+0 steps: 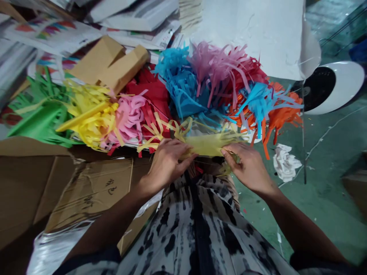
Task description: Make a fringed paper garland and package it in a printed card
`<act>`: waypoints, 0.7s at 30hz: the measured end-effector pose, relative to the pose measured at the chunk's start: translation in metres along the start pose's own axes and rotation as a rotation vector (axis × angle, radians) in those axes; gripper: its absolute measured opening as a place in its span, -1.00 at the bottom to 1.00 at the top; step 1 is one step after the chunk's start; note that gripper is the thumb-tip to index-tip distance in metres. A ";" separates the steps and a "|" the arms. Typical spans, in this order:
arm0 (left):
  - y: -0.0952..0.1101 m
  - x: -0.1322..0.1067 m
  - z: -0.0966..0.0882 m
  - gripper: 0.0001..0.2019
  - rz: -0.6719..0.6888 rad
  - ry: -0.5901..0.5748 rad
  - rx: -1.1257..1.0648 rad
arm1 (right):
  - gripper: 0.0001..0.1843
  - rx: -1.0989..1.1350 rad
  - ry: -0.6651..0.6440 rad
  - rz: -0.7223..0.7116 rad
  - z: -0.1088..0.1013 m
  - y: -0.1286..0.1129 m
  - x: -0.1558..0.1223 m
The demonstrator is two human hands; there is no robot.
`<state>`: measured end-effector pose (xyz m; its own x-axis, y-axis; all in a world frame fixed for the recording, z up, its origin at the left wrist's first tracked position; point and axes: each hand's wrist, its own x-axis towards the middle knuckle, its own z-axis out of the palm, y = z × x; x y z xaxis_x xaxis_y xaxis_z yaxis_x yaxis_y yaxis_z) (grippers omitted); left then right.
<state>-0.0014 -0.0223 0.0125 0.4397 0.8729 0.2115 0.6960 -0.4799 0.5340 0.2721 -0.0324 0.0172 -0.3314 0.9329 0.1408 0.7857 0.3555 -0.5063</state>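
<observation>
Between my two hands stretches a pale yellow tissue paper tassel (207,145), its fringed strips spreading toward the pile behind it. My left hand (170,158) pinches the left end of its flat band. At the right end, my right hand (248,164) grips the paper between thumb and fingers. Just beyond lie blue tissue tassels (186,91), pink tassels (218,63) and orange tassels (282,110). Red tissue paper (150,91), a second pink tassel (130,112), a bright yellow tassel (91,114) and green tissue paper (43,120) are heaped to the left.
Brown folded cardboard (110,63) rests behind the tassels, near printed white packets (54,34). An open cardboard box (94,187) stands at my left. Crumpled white paper (286,162) lies on the green floor (323,198). A round black-and-white object (334,88) is at the right.
</observation>
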 end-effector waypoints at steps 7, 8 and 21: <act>0.004 -0.001 0.014 -0.86 -0.147 0.136 0.004 | -0.79 -0.056 -0.111 -0.040 -0.001 -0.001 0.030; 0.004 -0.003 0.015 -0.88 -0.166 0.149 0.000 | -0.78 -0.054 -0.130 -0.011 0.000 0.002 0.032; 0.006 0.000 0.024 -0.72 -0.374 0.261 0.064 | -0.42 -0.132 -0.139 0.159 0.010 0.005 0.044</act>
<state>0.0162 -0.0275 -0.0042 -0.0001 0.9760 0.2176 0.8169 -0.1254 0.5629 0.2558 0.0102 0.0123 -0.2598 0.9641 -0.0550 0.8921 0.2178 -0.3960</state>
